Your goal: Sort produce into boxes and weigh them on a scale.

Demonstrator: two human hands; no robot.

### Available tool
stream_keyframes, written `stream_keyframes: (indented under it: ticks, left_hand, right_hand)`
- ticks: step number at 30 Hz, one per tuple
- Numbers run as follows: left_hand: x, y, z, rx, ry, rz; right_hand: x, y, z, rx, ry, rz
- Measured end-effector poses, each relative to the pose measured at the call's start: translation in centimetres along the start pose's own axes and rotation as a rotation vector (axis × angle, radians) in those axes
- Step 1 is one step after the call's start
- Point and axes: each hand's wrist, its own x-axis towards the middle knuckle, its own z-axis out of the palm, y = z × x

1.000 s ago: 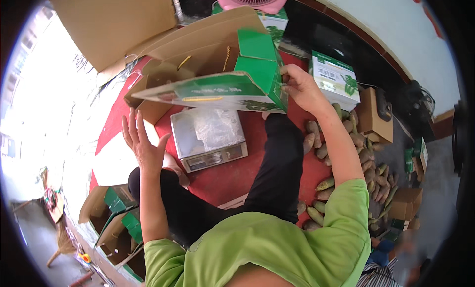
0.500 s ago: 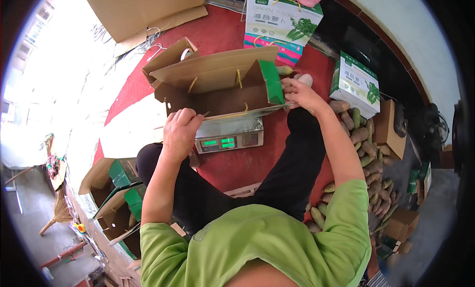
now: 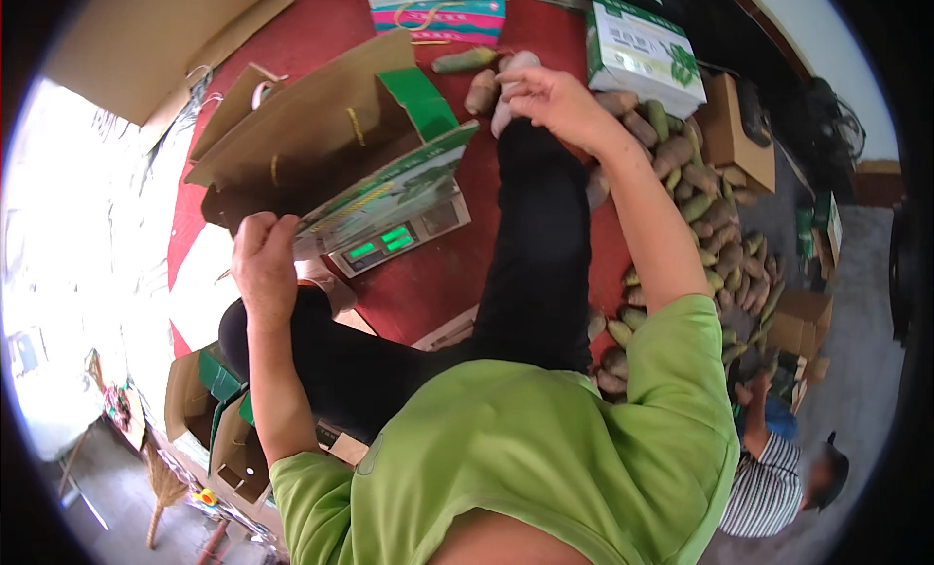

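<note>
A long cardboard carton (image 3: 321, 146) stands tilted on a scale (image 3: 399, 236) with a lit green display. Its top is open, its lid flap is raised and yellow cord handles show inside. My left hand (image 3: 265, 263) is closed on the carton's near left edge, thumb and fingers pinching the cardboard. Beyond my right knee, my right hand (image 3: 555, 103) is off the carton with its fingers apart, just over pale rounded things (image 3: 519, 61) that I cannot name surely. A brownish radish (image 3: 481, 93) and a green radish (image 3: 465, 60) lie beside them on the red mat.
Heaped radishes (image 3: 720, 215) spread along my right side. White-and-green gift cartons (image 3: 642, 54) stand at the far side, a brown box (image 3: 739, 137) to the right. Open cartons (image 3: 199, 395) sit at lower left, near a broom (image 3: 163, 482). Another person (image 3: 769, 482) is at lower right.
My right hand has let go of the carton's right end and reached past it to the pale things. The carton has tilted, and the view has shifted to the right.
</note>
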Motion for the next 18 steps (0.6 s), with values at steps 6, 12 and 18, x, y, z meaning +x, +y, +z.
stream_keyframes:
  ticks: [6,12,18]
  left_hand:
    - [0.5,0.8,1.0,-0.036,-0.029,-0.020]
    - [1.1,0.0,2.4,-0.050,-0.109,-0.049]
    - [1.2,0.3,2.8,-0.009,-0.028,0.118]
  right_hand:
    - [-7.4,5.4,-4.4,-0.003,0.240,0.202]
    - [-16.8,14.3,-4.3,0.053,0.383,0.465]
    - [-30.1,33.1,-0.1,-0.546,0.178,0.612]
